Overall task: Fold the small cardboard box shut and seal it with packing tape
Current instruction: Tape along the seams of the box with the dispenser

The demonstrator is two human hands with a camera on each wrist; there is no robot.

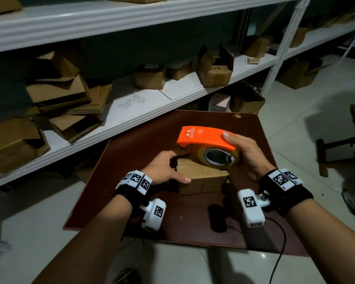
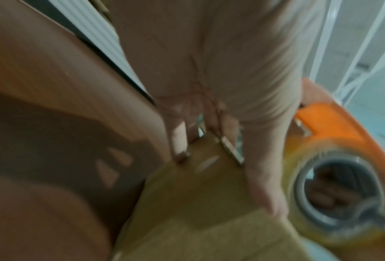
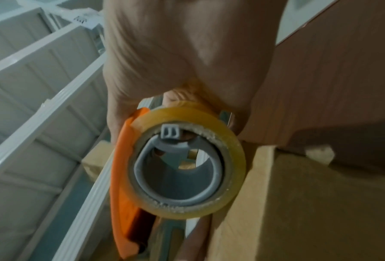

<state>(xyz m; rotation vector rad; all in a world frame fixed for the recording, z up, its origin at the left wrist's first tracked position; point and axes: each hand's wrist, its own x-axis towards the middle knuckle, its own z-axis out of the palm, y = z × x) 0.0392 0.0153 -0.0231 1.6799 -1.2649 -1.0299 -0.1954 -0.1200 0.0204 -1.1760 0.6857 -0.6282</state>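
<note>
The small cardboard box (image 1: 201,179) stands on a dark red-brown board (image 1: 131,160) with its top flaps folded down. My left hand (image 1: 172,167) grips its left end, thumb along the near top edge and fingers over the far side. My right hand (image 1: 246,154) holds an orange tape dispenser (image 1: 205,138) with a yellowish tape roll (image 1: 219,157) over the box's far right top. In the left wrist view my thumb (image 2: 265,185) lies along the box (image 2: 198,194) beside the roll (image 2: 334,190). The right wrist view shows the roll (image 3: 236,159) above the box (image 3: 298,203).
A white shelf (image 1: 152,103) behind the board carries several open and flattened cardboard boxes (image 1: 70,95). A black object (image 1: 217,218) and a cable (image 1: 281,242) lie on the board's near part. A wooden stool (image 1: 336,144) stands on the tiled floor at the right.
</note>
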